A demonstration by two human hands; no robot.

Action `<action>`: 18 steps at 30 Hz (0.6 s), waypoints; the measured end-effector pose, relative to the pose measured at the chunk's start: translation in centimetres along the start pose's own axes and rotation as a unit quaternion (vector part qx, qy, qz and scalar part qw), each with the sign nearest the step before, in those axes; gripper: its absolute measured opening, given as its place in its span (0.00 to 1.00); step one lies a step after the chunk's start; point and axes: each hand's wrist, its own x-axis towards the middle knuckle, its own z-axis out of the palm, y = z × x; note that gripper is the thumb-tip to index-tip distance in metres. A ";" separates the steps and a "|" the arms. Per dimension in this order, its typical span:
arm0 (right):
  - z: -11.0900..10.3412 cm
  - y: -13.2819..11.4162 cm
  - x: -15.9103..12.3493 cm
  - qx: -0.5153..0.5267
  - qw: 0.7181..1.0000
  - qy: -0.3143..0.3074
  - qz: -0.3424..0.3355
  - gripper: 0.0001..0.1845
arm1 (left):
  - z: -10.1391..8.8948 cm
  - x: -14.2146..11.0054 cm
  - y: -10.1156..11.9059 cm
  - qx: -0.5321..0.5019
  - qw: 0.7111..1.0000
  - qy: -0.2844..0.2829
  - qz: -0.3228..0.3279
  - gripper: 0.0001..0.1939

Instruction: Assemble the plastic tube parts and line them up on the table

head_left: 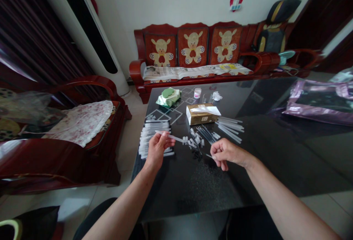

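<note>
My left hand (157, 149) is closed on a slim translucent white tube (175, 138), held level with its free end pointing right. In a pinch, my right hand (225, 153) has a thin slender piece (209, 156), too small to make out its kind. Beneath the left hand lies a stack of white tubes with dark ends (147, 139). Between the hands are small clear caps (192, 142) and tiny black parts (196, 155). Thin black sticks (205, 134) lie just beyond the right hand, with loose white tubes (230, 128) to their right.
A tissue box (202, 117) stands behind the parts on the dark glossy table (264, 159). Farther back are a green wipes pack (168, 98), a small jar (197, 93) and a crumpled tissue (217, 96). A purple plastic bag (320, 117) lies at right; fine specks dot the near tabletop.
</note>
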 end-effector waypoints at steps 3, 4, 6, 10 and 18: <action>0.0 0.1 0.1 -0.003 1.000 -0.003 -0.003 0.07 | -0.2 0.1 0.0 0.012 1.000 -0.006 0.004 0.16; 0.0 0.1 0.1 -0.004 1.000 -0.003 -0.003 0.07 | -0.3 0.1 0.1 0.015 1.000 -0.007 0.005 0.16; 0.0 0.1 0.0 -0.005 1.000 -0.003 -0.003 0.06 | -0.4 0.2 0.1 0.019 1.000 -0.008 0.009 0.16; 0.1 0.0 0.0 -0.003 1.000 -0.004 -0.002 0.05 | -0.5 0.3 0.2 0.019 1.000 -0.003 0.011 0.15; 0.4 0.0 0.4 -0.008 1.000 -0.002 -0.007 0.06 | 0.0 -0.1 -0.2 0.032 0.999 -0.016 -0.004 0.18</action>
